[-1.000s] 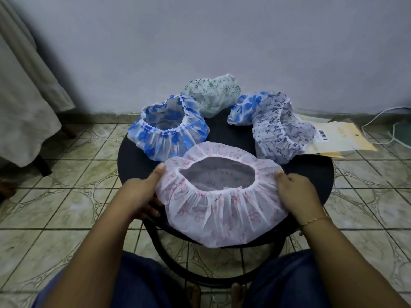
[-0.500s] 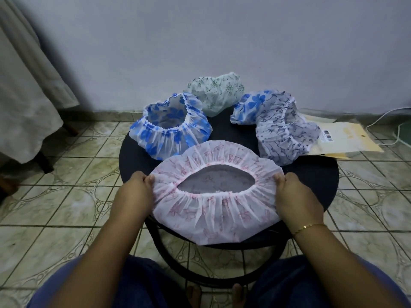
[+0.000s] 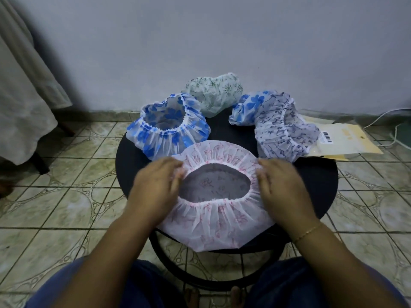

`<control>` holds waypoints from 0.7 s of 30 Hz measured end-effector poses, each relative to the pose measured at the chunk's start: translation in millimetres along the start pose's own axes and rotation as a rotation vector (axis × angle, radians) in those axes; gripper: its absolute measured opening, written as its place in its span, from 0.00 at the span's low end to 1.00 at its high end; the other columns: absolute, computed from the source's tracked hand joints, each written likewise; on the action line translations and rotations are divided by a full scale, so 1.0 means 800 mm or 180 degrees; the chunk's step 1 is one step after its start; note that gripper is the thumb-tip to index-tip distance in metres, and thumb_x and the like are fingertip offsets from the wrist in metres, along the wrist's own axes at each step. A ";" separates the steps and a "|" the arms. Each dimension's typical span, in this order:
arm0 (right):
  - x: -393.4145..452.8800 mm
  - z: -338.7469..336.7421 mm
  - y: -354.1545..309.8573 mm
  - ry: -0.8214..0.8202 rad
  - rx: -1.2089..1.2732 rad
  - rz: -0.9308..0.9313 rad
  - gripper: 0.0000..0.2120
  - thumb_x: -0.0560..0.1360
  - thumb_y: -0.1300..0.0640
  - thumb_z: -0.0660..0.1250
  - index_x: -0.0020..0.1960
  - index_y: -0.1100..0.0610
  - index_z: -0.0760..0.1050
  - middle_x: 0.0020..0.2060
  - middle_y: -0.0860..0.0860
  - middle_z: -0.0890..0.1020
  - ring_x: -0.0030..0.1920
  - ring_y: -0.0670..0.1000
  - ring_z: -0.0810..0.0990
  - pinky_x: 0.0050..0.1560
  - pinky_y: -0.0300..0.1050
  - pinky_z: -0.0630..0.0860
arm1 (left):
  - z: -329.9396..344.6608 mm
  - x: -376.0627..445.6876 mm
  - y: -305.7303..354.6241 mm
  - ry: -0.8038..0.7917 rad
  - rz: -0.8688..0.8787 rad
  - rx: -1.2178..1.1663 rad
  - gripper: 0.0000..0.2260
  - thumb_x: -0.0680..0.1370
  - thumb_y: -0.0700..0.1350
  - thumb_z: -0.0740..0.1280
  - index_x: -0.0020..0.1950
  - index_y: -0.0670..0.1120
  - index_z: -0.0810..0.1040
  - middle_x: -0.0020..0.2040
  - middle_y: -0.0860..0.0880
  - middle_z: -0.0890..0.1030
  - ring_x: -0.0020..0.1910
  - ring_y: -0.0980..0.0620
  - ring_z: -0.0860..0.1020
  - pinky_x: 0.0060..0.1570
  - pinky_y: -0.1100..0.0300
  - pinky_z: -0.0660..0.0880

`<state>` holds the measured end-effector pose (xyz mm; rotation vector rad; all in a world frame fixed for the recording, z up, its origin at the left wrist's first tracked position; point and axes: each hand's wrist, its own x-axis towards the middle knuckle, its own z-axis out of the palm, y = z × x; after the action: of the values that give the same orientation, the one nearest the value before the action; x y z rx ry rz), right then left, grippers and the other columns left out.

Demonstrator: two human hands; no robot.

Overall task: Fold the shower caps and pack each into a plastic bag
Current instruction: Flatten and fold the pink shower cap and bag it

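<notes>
Item 1. Pink-print shower cap [image 3: 219, 227]: lies mouth-up at the near edge of the round black worktop [image 3: 320, 183], its near rim hanging just over that edge. Placement reads as the work position: closest to the person, opening upward so the elastic can be flattened before folding. No fold yet made, by judgement.

Item 2. Left hand [image 3: 155, 187]: on the pink cap's left side, palm down, fingers reaching to the elastic rim. Grip: fingertips appear to touch or lightly gather the rim; the frame is blurred, and I cannot tell whether they pinch or merely press.

Item 3. Right hand [image 3: 282, 185]: mirrors the left on the pink cap's right side, palm down, fingers laid onto the gathered rim. Grip: likewise cannot tell; nothing is lifted. Both forearms come in from below, converging on the cap, wrists low. Thin gold bracelet [image 3: 308, 232] at the right wrist.

Item 4. Blue-flower shower cap [image 3: 169, 130]: beyond the pink cap to the left, mouth up, just beside it.

Item 5. Green-sprig shower cap [image 3: 214, 92]: farthest beyond the pink cap, near the wall.

Item 6. Grey-branch shower cap [image 3: 282, 130]: beyond the pink cap to the right, a second blue-flower cap [image 3: 249, 107] tucked against it.

Item 7. Plastic bags [image 3: 342, 141]: flat stack right of the pink cap, beyond the grey-branch cap, barcode label showing; untouched, awaiting packing.
</notes>
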<state>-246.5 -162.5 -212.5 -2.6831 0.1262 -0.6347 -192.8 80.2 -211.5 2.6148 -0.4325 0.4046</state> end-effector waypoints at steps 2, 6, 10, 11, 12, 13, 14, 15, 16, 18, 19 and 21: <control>-0.005 0.013 -0.008 -0.0858 -0.0158 -0.0199 0.37 0.75 0.36 0.41 0.74 0.58 0.60 0.73 0.55 0.65 0.74 0.53 0.59 0.72 0.46 0.54 | 0.012 -0.003 0.004 -0.0959 0.0139 0.0130 0.30 0.77 0.66 0.47 0.76 0.53 0.59 0.77 0.54 0.57 0.75 0.55 0.53 0.73 0.55 0.51; -0.012 0.025 0.005 -0.1845 -0.0660 -0.0148 0.60 0.52 0.23 0.18 0.76 0.55 0.35 0.76 0.50 0.38 0.75 0.47 0.35 0.73 0.46 0.35 | 0.018 -0.004 -0.010 -0.1875 0.0188 0.0467 0.58 0.52 0.82 0.31 0.76 0.52 0.37 0.71 0.58 0.32 0.70 0.59 0.30 0.68 0.61 0.33; -0.015 0.027 0.012 -0.1990 -0.0858 -0.0228 0.60 0.51 0.20 0.22 0.75 0.53 0.31 0.75 0.49 0.34 0.75 0.48 0.33 0.74 0.50 0.35 | 0.018 -0.003 -0.016 -0.2173 0.0298 0.0783 0.66 0.46 0.85 0.40 0.75 0.50 0.31 0.72 0.54 0.27 0.71 0.56 0.28 0.67 0.59 0.32; -0.014 0.028 0.013 -0.1992 -0.0871 -0.0249 0.59 0.52 0.20 0.24 0.75 0.53 0.31 0.75 0.49 0.34 0.75 0.48 0.33 0.74 0.50 0.35 | 0.019 -0.003 -0.016 -0.2182 0.0296 0.0802 0.67 0.45 0.85 0.41 0.75 0.50 0.30 0.73 0.53 0.28 0.72 0.56 0.29 0.68 0.58 0.32; -0.013 0.028 0.013 -0.2013 -0.0861 -0.0260 0.59 0.52 0.19 0.26 0.75 0.52 0.31 0.75 0.49 0.35 0.75 0.47 0.33 0.74 0.51 0.35 | 0.019 -0.002 -0.016 -0.2170 0.0279 0.0808 0.67 0.45 0.85 0.42 0.75 0.50 0.31 0.74 0.53 0.29 0.72 0.55 0.30 0.69 0.57 0.33; -0.011 0.028 0.013 -0.2032 -0.0846 -0.0268 0.59 0.52 0.19 0.27 0.75 0.52 0.31 0.76 0.48 0.35 0.75 0.47 0.34 0.74 0.51 0.35 | 0.019 -0.003 -0.014 -0.2137 0.0256 0.0819 0.67 0.45 0.85 0.43 0.75 0.50 0.31 0.75 0.53 0.30 0.73 0.55 0.31 0.71 0.56 0.34; -0.009 0.026 0.013 -0.2037 -0.0826 -0.0275 0.59 0.53 0.18 0.28 0.75 0.51 0.32 0.76 0.48 0.36 0.75 0.47 0.34 0.74 0.51 0.35 | 0.020 -0.004 -0.012 -0.2082 0.0217 0.0833 0.67 0.45 0.85 0.43 0.76 0.50 0.32 0.76 0.52 0.32 0.74 0.54 0.33 0.72 0.55 0.36; -0.008 0.024 0.013 -0.1993 -0.0792 -0.0291 0.58 0.54 0.18 0.31 0.76 0.50 0.33 0.76 0.48 0.38 0.75 0.47 0.35 0.73 0.50 0.34 | 0.020 -0.006 -0.008 -0.1996 0.0153 0.0851 0.67 0.46 0.85 0.42 0.76 0.50 0.34 0.76 0.52 0.34 0.75 0.54 0.34 0.73 0.54 0.38; -0.006 0.018 0.011 -0.1893 -0.0731 -0.0322 0.56 0.56 0.19 0.34 0.76 0.49 0.36 0.77 0.48 0.40 0.76 0.47 0.37 0.73 0.50 0.34 | 0.021 -0.010 -0.003 -0.1878 0.0070 0.0869 0.66 0.46 0.85 0.41 0.77 0.50 0.36 0.77 0.52 0.36 0.76 0.53 0.36 0.73 0.53 0.40; -0.006 0.007 0.005 -0.1499 -0.0596 -0.0388 0.51 0.60 0.21 0.43 0.77 0.47 0.48 0.77 0.49 0.50 0.76 0.49 0.46 0.73 0.50 0.42 | 0.021 -0.019 0.012 -0.1560 -0.0109 0.0917 0.63 0.50 0.84 0.38 0.78 0.50 0.44 0.79 0.51 0.44 0.77 0.51 0.44 0.73 0.52 0.47; -0.007 0.003 0.003 -0.1205 -0.0567 -0.0406 0.46 0.62 0.24 0.47 0.75 0.46 0.57 0.75 0.49 0.58 0.75 0.50 0.54 0.70 0.50 0.50 | 0.019 -0.023 0.020 -0.1368 -0.0184 0.0934 0.60 0.53 0.83 0.36 0.77 0.50 0.51 0.78 0.50 0.51 0.76 0.50 0.50 0.72 0.52 0.52; -0.009 -0.004 -0.003 -0.0553 -0.0596 -0.0411 0.35 0.65 0.30 0.53 0.65 0.46 0.73 0.63 0.48 0.73 0.65 0.51 0.70 0.56 0.49 0.60 | 0.017 -0.028 0.035 -0.1068 -0.0306 0.0892 0.50 0.61 0.80 0.34 0.70 0.52 0.66 0.70 0.51 0.65 0.69 0.50 0.63 0.64 0.52 0.64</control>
<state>-254.2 -159.9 -211.6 -2.9317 -0.0367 -0.4432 -220.6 55.3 -220.2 2.9746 -0.3771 -0.0112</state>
